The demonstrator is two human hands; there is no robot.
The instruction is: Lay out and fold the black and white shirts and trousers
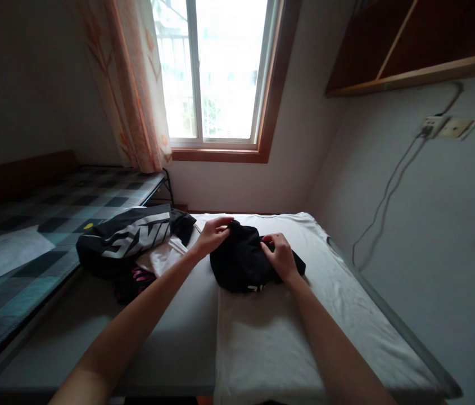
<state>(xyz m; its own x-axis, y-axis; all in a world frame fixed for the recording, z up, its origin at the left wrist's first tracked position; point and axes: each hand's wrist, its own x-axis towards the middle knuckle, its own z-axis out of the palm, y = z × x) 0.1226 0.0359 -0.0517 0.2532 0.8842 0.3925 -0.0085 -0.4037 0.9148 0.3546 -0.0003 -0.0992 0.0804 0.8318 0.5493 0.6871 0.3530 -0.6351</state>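
Note:
A bunched black garment (239, 261) lies on the white cloth covering the table; a small white mark shows at its lower edge. What kind of garment it is, I cannot tell. My left hand (213, 236) pinches its upper left part between thumb and fingers. On its right side, my right hand (280, 257) grips a fold with bent fingers, the thumb toward the middle. Part of the cloth sits hidden beneath that hand.
Left of the hands lies a heap of clothes with a black piece bearing grey letters (136, 236) and a white cloth (165, 256). Beyond it is a checked bed (64, 219) with a paper sheet (5, 254). A cable (383, 199) hangs along the right wall, below a shelf (423, 73).

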